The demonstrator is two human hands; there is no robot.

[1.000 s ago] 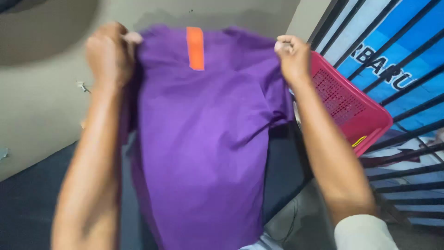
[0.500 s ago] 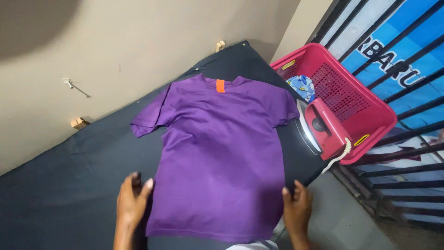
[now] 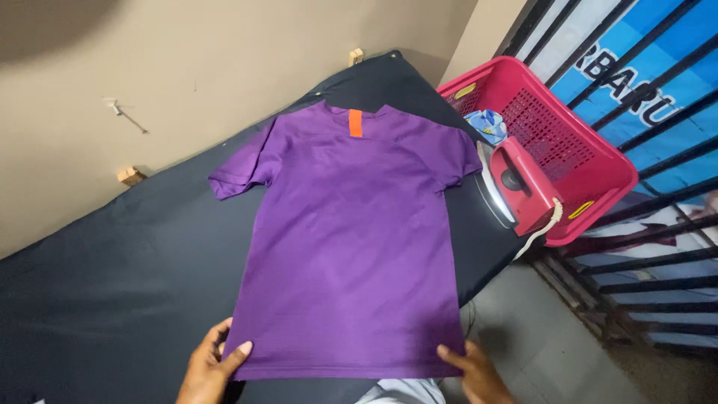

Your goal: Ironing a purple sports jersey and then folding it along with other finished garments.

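We have the purple T-shirt point(image 3: 348, 247) spread flat, back side up, on the dark padded bench point(image 3: 112, 299), its collar with the orange tab pointing toward the wall and its hem nearest us. Our left hand point(image 3: 213, 366) rests at the lower left corner of the hem, fingers apart and laid flat on the cloth, gripping nothing. Our right hand point(image 3: 475, 370) sits at the lower right corner, fingers likewise spread and pressing lightly on the edge.

To lay it well, we judge the hem should be drawn straight toward us with both hands pulling evenly, so the side seams run parallel and no ridge forms across the middle. The left sleeve looks slightly bunched and would benefit from smoothing outward.

The red iron point(image 3: 523, 183) stands on its heel at the bench's right edge, just beside the right sleeve, and is best left undisturbed. The pink laundry basket point(image 3: 598, 161) sits behind it.
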